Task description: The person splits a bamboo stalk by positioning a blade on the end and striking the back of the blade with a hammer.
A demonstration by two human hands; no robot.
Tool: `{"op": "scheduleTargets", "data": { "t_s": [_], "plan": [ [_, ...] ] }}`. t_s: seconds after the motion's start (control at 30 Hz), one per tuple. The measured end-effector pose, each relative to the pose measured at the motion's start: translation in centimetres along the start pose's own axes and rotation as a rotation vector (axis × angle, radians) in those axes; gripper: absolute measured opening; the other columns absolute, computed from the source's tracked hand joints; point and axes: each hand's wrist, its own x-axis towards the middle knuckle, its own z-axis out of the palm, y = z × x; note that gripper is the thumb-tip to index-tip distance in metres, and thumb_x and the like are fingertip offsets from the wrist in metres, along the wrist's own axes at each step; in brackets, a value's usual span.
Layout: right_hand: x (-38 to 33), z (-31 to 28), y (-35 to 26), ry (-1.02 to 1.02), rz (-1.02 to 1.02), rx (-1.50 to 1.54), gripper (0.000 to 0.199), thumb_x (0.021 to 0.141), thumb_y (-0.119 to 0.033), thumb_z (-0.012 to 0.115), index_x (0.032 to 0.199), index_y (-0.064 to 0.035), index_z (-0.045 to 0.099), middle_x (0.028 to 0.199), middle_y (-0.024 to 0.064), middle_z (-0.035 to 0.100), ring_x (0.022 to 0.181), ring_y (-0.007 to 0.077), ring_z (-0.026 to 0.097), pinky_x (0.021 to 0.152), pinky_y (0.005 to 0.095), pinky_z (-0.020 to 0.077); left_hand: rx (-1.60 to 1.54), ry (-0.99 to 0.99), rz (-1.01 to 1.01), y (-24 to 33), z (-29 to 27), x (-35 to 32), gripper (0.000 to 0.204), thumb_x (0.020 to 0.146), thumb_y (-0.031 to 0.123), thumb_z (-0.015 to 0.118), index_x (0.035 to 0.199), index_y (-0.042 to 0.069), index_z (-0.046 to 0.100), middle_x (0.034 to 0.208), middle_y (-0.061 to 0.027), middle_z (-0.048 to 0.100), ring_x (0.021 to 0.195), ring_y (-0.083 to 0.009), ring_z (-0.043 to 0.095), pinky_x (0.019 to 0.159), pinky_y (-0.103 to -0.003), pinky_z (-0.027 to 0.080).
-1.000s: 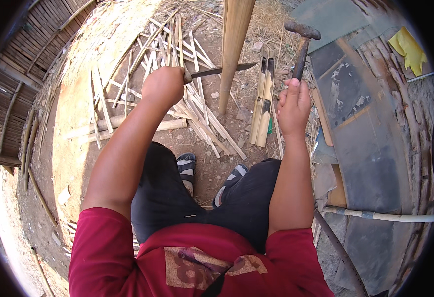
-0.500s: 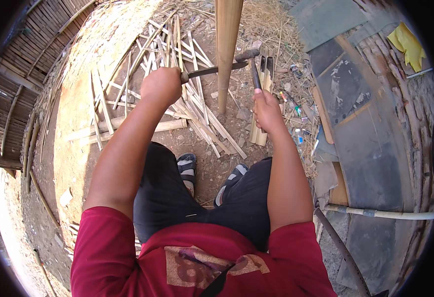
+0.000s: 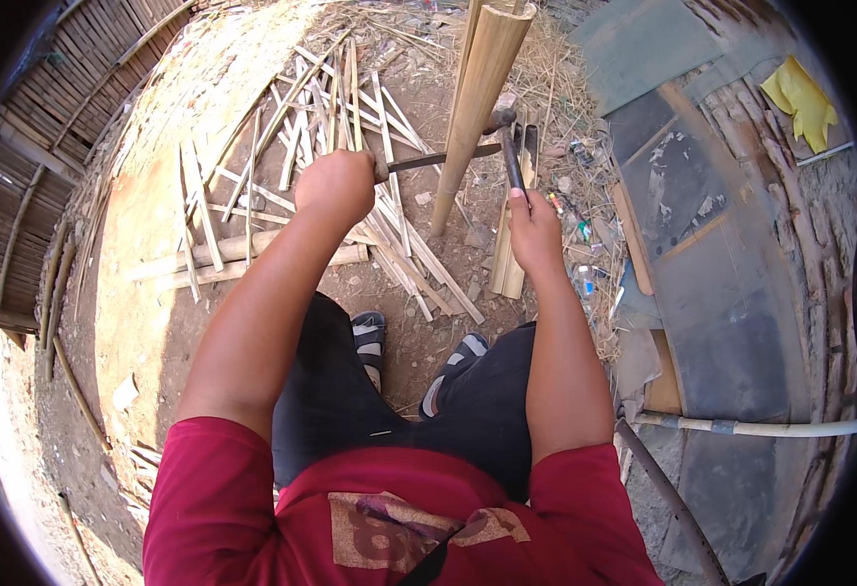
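Observation:
Before me stands a bamboo pole, tilted with its top to the right and split lengthwise at the upper end. My left hand is closed round the handle of a knife. Its dark blade runs level through the bamboo, and the tip shows on the right side. In my right hand is a hammer, gripped by its handle. The hammer's head is close to the blade tip, partly hidden by the bamboo; whether they touch, I cannot tell.
Several split bamboo strips lie heaped on the dirt beyond my left hand. Two bamboo poles rest nearer. Split bamboo halves lie by my right hand. Dark flat sheets and a yellow cloth-like piece are at the right.
The bamboo's top has tipped right and come lower, so its split end shows. Both hands have moved slightly down, the left also rightward; the knife and hammer moved with them.

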Motion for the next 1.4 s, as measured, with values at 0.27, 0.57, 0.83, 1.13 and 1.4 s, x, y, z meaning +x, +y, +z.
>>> {"op": "scheduleTargets", "data": {
  "t_s": [0.27,0.57,0.83,1.13,1.4],
  "plan": [
    [0.9,-0.9,1.4,-0.025,-0.02,0.171,0.044,0.109,-0.042,0.049,0.098,-0.0013,0.06,0.071,0.0087,0.058,0.066,0.0212,0.058,0.065,0.0382,0.0469,0.035,0.028,0.015,-1.0,0.7,2.0,0.031,0.101,0.034,0.058,0.112,0.009,0.073,0.101,-0.0191,0.075,0.096,-0.0371,0.073,0.084,-0.05,0.057],
    [-0.3,-3.0,-3.9,0.09,-0.134,0.418,0.039,0.111,-0.039,0.046,0.1,-0.0033,0.059,0.071,0.0004,0.055,0.062,0.0095,0.052,0.057,0.0293,0.0417,0.024,0.057,-0.005,-2.4,1.1,1.8,0.024,0.098,0.026,0.06,0.109,0.01,0.074,0.099,-0.0193,0.075,0.095,-0.0375,0.073,0.086,-0.05,0.057],
    [-0.4,-2.4,-3.3,0.025,-0.035,0.335,0.044,0.11,-0.043,0.047,0.1,-0.0017,0.06,0.073,0.0043,0.058,0.065,0.0138,0.055,0.062,0.0345,0.0446,0.004,0.055,-0.007,-2.4,1.2,1.4,0.025,0.099,0.026,0.059,0.109,0.01,0.075,0.097,-0.0193,0.075,0.093,-0.0372,0.073,0.086,-0.049,0.058],
    [-0.1,-0.6,0.4,-0.013,0.072,0.148,0.046,0.109,-0.044,0.047,0.104,-0.0003,0.062,0.075,0.0123,0.061,0.071,0.0259,0.061,0.069,0.0412,0.0481,0.042,0.031,-0.003,-1.0,0.7,1.4,0.026,0.099,0.028,0.06,0.108,0.008,0.074,0.1,-0.0168,0.075,0.096,-0.0349,0.073,0.085,-0.048,0.058],
    [-5.2,-6.3,-7.1,-0.426,-0.179,0.513,0.037,0.109,-0.039,0.053,0.103,-0.0032,0.061,0.067,-0.005,0.049,0.059,0.0041,0.044,0.054,0.0233,0.0343,-0.007,0.01,-0.004,-0.7,-0.2,2.2,0.026,0.099,0.025,0.059,0.11,0.007,0.075,0.101,-0.0192,0.075,0.095,-0.0369,0.074,0.084,-0.049,0.058]
  ]
}}
